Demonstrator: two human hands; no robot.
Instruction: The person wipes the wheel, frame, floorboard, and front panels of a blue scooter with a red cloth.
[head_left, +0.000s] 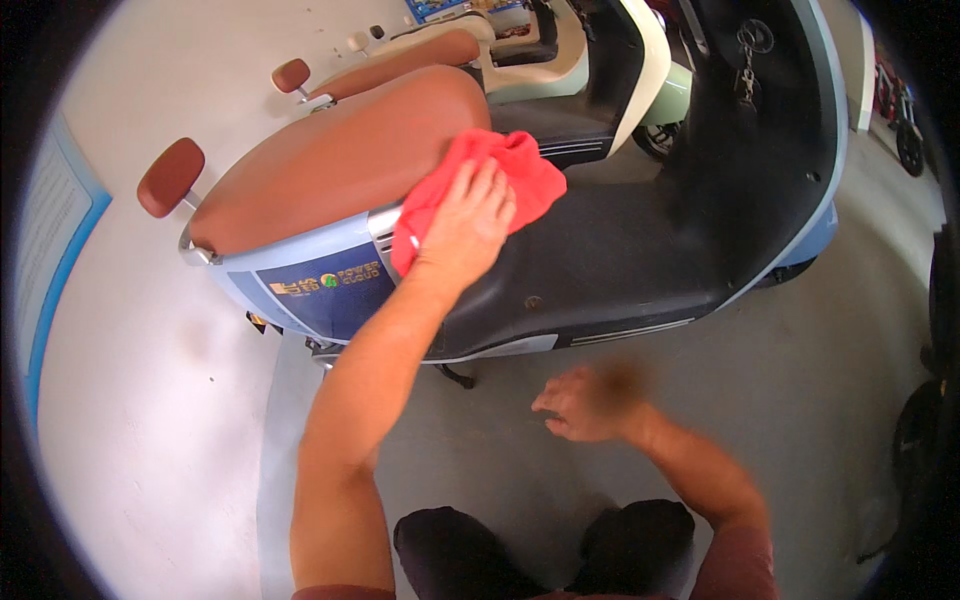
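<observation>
My left hand [470,220] presses a crumpled red cloth [535,180] against the scooter, just below the front of its brown seat [340,150]. The fingers lie over the cloth and hide part of it. This scooter has a light blue and dark blue side panel [340,300] and a black footboard [600,250]. My right hand [580,405] hangs in the air below the footboard, over the floor. Its fingers are loosely bent and partly apart, with nothing seen in them. A dark blurred spot covers its wrist side.
Behind stands a cream and pale green scooter [560,80] with a brown seat. A key with a chain [748,75] hangs at the black front panel. Left is a white wall with a blue-edged board [75,230]. Dark wheel-like shapes [915,430] stand on the grey floor at right.
</observation>
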